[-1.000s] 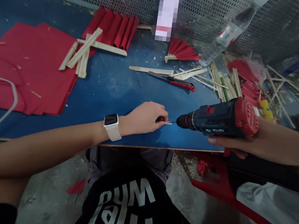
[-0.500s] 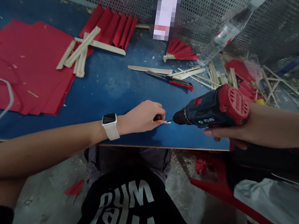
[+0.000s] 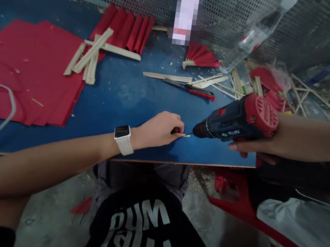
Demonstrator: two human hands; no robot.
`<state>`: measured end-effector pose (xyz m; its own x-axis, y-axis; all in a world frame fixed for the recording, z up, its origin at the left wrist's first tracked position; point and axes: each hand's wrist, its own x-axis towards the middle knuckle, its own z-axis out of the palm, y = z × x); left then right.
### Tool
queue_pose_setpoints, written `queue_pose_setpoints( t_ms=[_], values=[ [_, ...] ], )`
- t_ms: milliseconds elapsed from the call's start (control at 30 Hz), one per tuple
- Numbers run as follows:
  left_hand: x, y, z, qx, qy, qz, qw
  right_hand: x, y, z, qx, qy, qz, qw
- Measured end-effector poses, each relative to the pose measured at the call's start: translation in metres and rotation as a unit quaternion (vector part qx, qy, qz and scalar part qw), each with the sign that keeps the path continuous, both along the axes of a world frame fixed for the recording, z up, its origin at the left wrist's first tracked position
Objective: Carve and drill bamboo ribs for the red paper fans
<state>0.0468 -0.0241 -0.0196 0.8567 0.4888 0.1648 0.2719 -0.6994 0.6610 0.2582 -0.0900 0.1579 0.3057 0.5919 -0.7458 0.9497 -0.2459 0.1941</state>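
Observation:
My left hand, with a white watch on its wrist, is closed in a pinch on a small pale bamboo piece pressed to the blue table near its front edge. My right hand is wrapped round a red and dark cordless drill, tilted down to the left. The drill's bit tip touches the bamboo piece just right of my left fingers.
Red paper sheets lie at the left with bamboo slats on them. A folded red fan, a red-handled knife, a plastic bottle and a heap of bamboo strips lie behind. A metal mesh wall runs along the back.
The drill tilted from level to pointing downward and shifted slightly left toward the bamboo piece. My left hand stayed pinched in place.

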Motion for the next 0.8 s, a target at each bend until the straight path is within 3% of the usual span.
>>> queue_pose_setpoints(
  t_ms=[167, 467, 800],
  values=[
    [0.000, 0.000, -0.001, 0.001, 0.005, 0.001, 1.000, -0.007, 0.001, 0.007, -0.014, 0.028, 0.001, 1.000],
    [0.000, 0.001, -0.002, 0.005, 0.002, -0.005, 1.000, 0.009, 0.004, 0.000, -0.032, 0.072, 0.000, 0.997],
    [0.000, 0.000, -0.003, 0.002, -0.004, -0.005, 1.000, 0.007, 0.004, 0.011, -0.021, 0.113, 0.025, 0.993]
  ],
)
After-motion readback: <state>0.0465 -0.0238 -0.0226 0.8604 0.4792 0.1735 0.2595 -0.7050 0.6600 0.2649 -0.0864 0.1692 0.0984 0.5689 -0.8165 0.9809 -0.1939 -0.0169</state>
